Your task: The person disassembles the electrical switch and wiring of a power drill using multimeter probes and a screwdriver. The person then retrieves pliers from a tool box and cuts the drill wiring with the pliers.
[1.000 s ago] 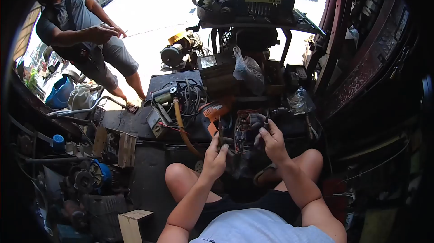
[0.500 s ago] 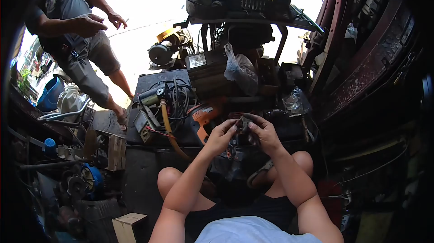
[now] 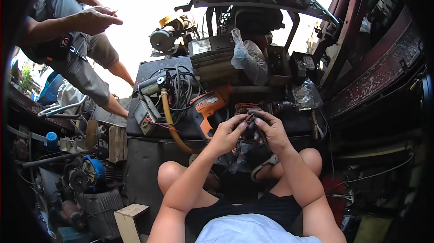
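Left hand (image 3: pixel 229 133) and right hand (image 3: pixel 272 130) meet at the fingertips, both pinched nearly closed on a small dark part (image 3: pixel 250 116) (fingers hide most of its shape). It is held over the front edge of a dark bench (image 3: pixel 151 67). An orange drill (image 3: pixel 209 106) lies just left of it, with coiled cables (image 3: pixel 177 93) farther left; a clear plastic bag (image 3: pixel 305 95) lies to the right. Between the wooden blocks (image 3: pixel 118 143) and the left knee (image 3: pixel 171 177) stretches flat, dark flooring (image 3: pixel 142 166). Beyond the bench's left end stands another person (image 3: pixel 88 78).
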### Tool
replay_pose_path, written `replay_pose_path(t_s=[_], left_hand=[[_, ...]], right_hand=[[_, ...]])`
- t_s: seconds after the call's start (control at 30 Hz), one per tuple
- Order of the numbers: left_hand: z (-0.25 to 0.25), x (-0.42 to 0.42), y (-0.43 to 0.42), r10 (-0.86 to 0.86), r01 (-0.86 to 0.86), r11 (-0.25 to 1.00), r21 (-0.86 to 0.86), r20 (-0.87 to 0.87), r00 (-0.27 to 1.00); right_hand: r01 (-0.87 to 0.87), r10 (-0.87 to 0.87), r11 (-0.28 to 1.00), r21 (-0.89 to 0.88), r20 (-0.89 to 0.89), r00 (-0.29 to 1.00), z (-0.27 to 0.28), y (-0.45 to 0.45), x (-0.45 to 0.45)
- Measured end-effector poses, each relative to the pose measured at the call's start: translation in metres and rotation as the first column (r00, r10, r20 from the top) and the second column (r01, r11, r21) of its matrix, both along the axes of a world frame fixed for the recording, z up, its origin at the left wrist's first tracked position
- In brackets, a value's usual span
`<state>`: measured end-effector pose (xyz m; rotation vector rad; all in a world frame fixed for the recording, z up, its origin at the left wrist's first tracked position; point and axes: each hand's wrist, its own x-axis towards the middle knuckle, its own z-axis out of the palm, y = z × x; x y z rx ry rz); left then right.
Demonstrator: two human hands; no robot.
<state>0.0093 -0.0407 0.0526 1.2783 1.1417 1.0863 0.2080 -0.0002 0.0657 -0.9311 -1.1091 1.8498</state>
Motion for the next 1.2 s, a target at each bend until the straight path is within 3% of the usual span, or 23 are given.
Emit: replay_pose_path(t_s=[0.13, 0.17, 0.2, 0.27, 0.33, 0.37, 0.57, 0.67, 0.77, 0.87, 0.9, 1.0, 1.07, 1.2], left_hand=[[-0.003, -0.001, 0.000, -0.010, 0.009, 1.000, 0.027, 0.028, 1.000], [-0.001, -0.002, -0.001, -0.014, 0.016, 0.999, -0.038, 0.038, 0.999], [0.008, -0.002, -0.003, 0.016, -0.017, 0.999, -0.031, -0.033, 0.999], [0.007, 0.005, -0.002, 0.158, -0.161, 0.985, 0.059, 0.067, 0.985], [0.006, 0.003, -0.003, 0.148, -0.152, 0.985, 0.076, 0.055, 0.987], [0.005, 0.002, -0.003, 0.142, -0.146, 0.986, 0.085, 0.050, 0.989], [-0.010, 0.001, -0.002, 0.182, -0.180, 0.963, 0.199, 0.010, 0.983], [-0.011, -0.003, 0.003, 0.355, -0.354, 0.932, 0.072, 0.006, 0.935], [0.015, -0.021, 0.005, 0.336, -0.282, 0.936, -0.213, 0.291, 0.896], [0.016, -0.034, 0.007, 0.347, -0.189, 0.930, -0.317, 0.576, 0.741], [0.014, -0.036, 0.008, 0.376, -0.200, 0.920, -0.337, 0.612, 0.696], [0.010, -0.035, 0.009, 0.487, -0.252, 0.870, -0.424, 0.661, 0.571], [0.001, -0.029, 0.011, 0.597, -0.316, 0.802, -0.507, 0.659, 0.458], [-0.007, -0.014, 0.012, 0.626, -0.582, 0.772, -0.257, 0.472, 0.621]], right_hand=[[0.001, -0.001, 1.000, -0.009, 0.047, 0.999, 0.012, -0.006, -0.002], [0.005, -0.004, 1.000, -0.015, 0.052, 0.999, 0.014, -0.006, -0.003], [0.013, -0.012, 1.000, -0.022, 0.059, 0.998, 0.015, -0.006, -0.002], [-0.027, 0.023, 0.999, 0.039, 0.117, 0.993, 0.002, -0.007, -0.004], [-0.052, 0.027, 0.987, 0.150, 0.162, 0.986, -0.008, -0.011, -0.007], [-0.084, 0.068, 0.993, 0.080, 0.176, 0.982, -0.010, -0.013, -0.007], [0.046, -0.064, 0.987, 0.153, 0.118, 0.991, -0.007, -0.023, -0.020], [0.037, -0.061, 0.984, 0.173, 0.135, 0.989, -0.016, -0.017, -0.011], [0.122, -0.151, 0.974, -0.192, -0.142, 0.978, -0.012, -0.003, 0.004], [0.094, -0.221, 0.928, -0.360, -0.328, 0.918, 0.004, 0.005, 0.016], [-0.036, -0.145, 0.942, -0.333, -0.503, 0.852, 0.000, 0.006, 0.020], [-0.041, -0.102, 0.958, -0.284, -0.471, 0.876, -0.013, 0.001, 0.007], [-0.043, -0.031, 0.977, -0.211, -0.335, 0.942, -0.012, -0.013, -0.011], [-0.072, -0.002, 0.939, -0.335, -0.216, 0.976, -0.008, -0.036, -0.031]])
